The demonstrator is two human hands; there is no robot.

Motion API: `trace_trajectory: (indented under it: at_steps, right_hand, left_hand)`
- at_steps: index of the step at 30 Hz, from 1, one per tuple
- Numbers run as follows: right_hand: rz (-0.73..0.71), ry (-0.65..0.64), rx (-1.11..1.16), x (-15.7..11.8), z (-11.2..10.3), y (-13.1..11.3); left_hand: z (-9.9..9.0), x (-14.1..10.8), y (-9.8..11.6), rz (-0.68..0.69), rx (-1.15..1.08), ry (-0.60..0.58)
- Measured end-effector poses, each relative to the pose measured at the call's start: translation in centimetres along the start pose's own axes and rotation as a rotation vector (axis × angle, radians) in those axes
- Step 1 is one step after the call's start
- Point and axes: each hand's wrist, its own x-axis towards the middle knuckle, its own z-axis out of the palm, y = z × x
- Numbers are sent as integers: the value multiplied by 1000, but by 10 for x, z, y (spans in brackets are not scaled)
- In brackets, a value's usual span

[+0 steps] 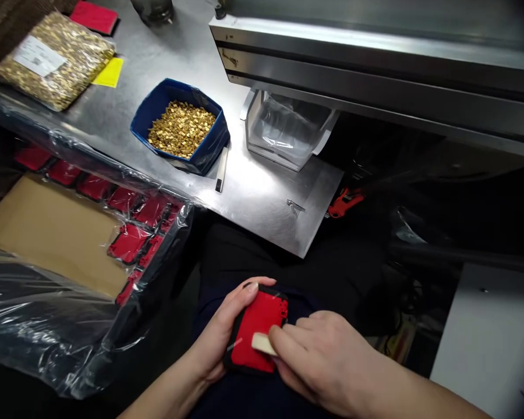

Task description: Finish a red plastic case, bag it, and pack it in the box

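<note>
Over my lap, my left hand (227,326) grips a red panel with a black rim (258,317) along its left edge, thumb on top near the upper corner. My right hand (321,352) is closed on a pale, flat-ended tool (263,343), whose end lies over the red face. The fingers hide the tool's other end. Small red clip-like details show at the panel's upper right edge. Beyond the hands, a blue bin (207,154) on the metal table holds many small gold-coloured pieces (182,129).
The metal table's corner (303,233) juts toward my lap. A clear bin (283,131) sits under a metal frame (353,70). At left, a plastic-lined box holds cardboard (52,227) and several red parts (130,241). Orange-handled tool (347,202) at the table's right.
</note>
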Motion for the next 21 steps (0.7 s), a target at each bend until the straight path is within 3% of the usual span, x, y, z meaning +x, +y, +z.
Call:
trace_trajectory:
  at_steps: [10,13,21]
  right_hand:
    - [123,-86,-30,2,-10,8]
    - [92,-124,13,3,-12,8]
    - [112,-97,17,5,-14,9]
  left_hand:
    - [5,4,-3,-79,-68,94]
    - [7,5,-3,-90,-67,86]
    - [8,6,-1,-109,-79,103]
